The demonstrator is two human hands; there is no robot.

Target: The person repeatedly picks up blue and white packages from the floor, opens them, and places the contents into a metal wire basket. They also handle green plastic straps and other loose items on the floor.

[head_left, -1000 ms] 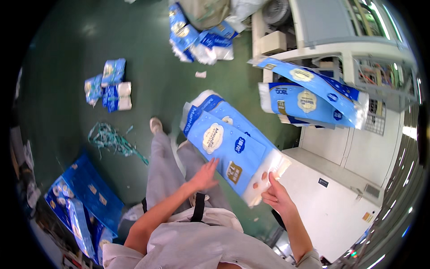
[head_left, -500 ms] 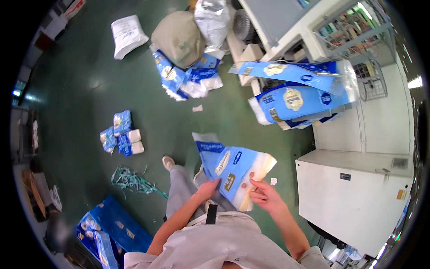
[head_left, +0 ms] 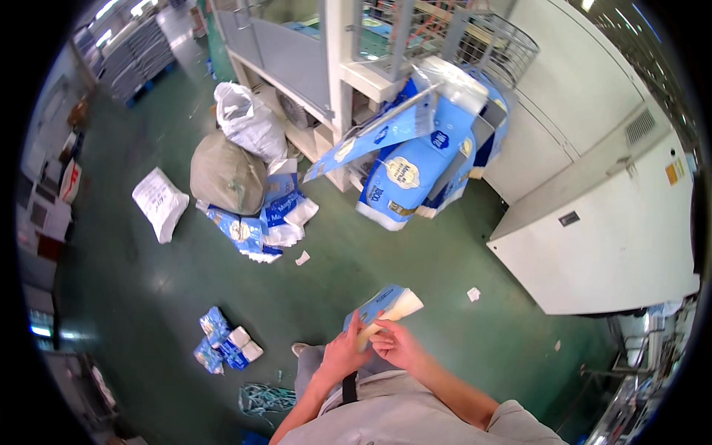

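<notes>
Folded blue-and-white packaging (head_left: 388, 303) extends lengthwise forward-right from the left hand (head_left: 345, 354), which pinches its near end, while the right hand (head_left: 393, 346) curls at its pale edge, grip unclear.

floor (head_left: 445, 256): green, glossy | right: white cabinet (head_left: 593, 256), vented | top: grey-panelled machine frame (head_left: 340, 67) | upper left: bright lights (head_left: 106, 9)
</notes>
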